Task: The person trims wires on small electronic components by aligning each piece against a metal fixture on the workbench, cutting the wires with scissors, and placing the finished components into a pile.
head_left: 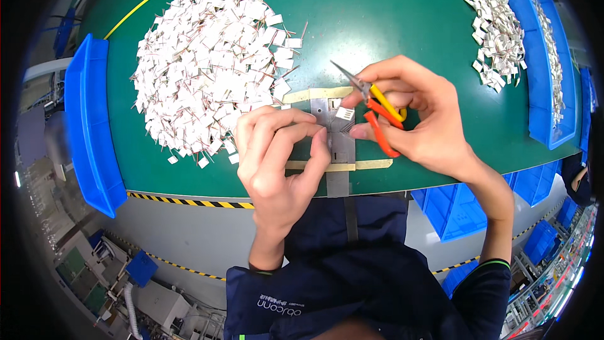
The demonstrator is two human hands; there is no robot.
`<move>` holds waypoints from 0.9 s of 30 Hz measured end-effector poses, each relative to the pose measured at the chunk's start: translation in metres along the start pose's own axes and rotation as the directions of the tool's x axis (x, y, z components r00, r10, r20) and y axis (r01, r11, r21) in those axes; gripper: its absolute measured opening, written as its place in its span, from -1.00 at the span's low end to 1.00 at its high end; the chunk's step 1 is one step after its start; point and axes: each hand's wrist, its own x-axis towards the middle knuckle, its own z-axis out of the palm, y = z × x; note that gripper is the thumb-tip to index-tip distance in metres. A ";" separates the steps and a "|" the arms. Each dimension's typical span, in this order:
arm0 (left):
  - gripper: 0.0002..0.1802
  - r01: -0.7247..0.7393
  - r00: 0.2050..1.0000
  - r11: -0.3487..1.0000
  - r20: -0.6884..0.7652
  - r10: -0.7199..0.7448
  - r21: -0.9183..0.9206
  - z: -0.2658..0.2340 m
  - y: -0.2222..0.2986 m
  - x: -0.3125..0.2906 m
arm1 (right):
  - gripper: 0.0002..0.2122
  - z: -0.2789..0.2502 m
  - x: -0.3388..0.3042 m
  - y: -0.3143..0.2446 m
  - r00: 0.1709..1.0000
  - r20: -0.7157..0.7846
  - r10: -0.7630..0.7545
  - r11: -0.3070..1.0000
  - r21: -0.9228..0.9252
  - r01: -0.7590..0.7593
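Note:
My right hand (pixel 434 119) holds a pair of needle-nose pliers (pixel 371 91) with orange and yellow handles, its pointed tip aimed up and to the left. By the right thumb, a small white connector (pixel 345 113) with thin wires lies over a narrow grey metal fixture (pixel 338 186). At the fixture's left side is my left hand (pixel 277 151), its thumb and index finger pinched together; whatever lies between them is too small to make out. Strips of yellowish tape (pixel 374 164) cross the fixture above and below the hands.
A large heap of white connectors with wires (pixel 207 63) covers the green table (pixel 377 6) at left. Another pile of white connectors (pixel 497 31) lies at far right, beside a long blue bin (pixel 541 82). A blue tray (pixel 94 126) stands at the left edge.

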 end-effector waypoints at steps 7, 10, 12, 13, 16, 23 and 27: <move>-0.81 0.080 0.996 0.976 0.044 -0.072 -0.202 -0.004 0.001 0.004 | -0.66 -0.003 0.001 0.002 0.991 0.095 0.098 0.995 0.026 -0.101; -0.81 0.127 0.992 0.932 0.019 -0.128 -0.340 -0.004 0.002 0.005 | -0.65 0.000 0.004 0.001 0.985 0.029 0.172 0.961 0.215 -0.174; -0.80 0.168 0.984 0.880 0.024 -0.176 -0.445 -0.002 0.003 0.005 | -0.65 -0.006 0.006 -0.003 0.979 0.078 0.190 0.940 0.275 -0.204; -0.79 0.201 0.976 0.815 0.043 -0.213 -0.543 -0.002 0.004 0.005 | -0.65 -0.008 0.007 -0.006 0.961 0.119 0.250 0.913 0.302 -0.275; -0.73 0.333 0.943 0.687 0.223 -0.248 -0.645 -0.004 0.006 0.005 | -0.73 -0.016 0.007 -0.012 0.926 0.235 0.295 0.897 0.265 -0.353; -0.87 0.334 0.936 0.607 0.331 -0.121 -0.721 -0.004 0.000 0.007 | -0.69 -0.015 0.007 -0.012 0.872 0.378 0.311 0.829 0.341 -0.443; -0.91 0.301 0.943 0.642 0.322 -0.087 -0.705 -0.008 -0.001 0.007 | -0.66 -0.017 0.008 -0.008 0.832 0.468 0.298 0.790 0.367 -0.490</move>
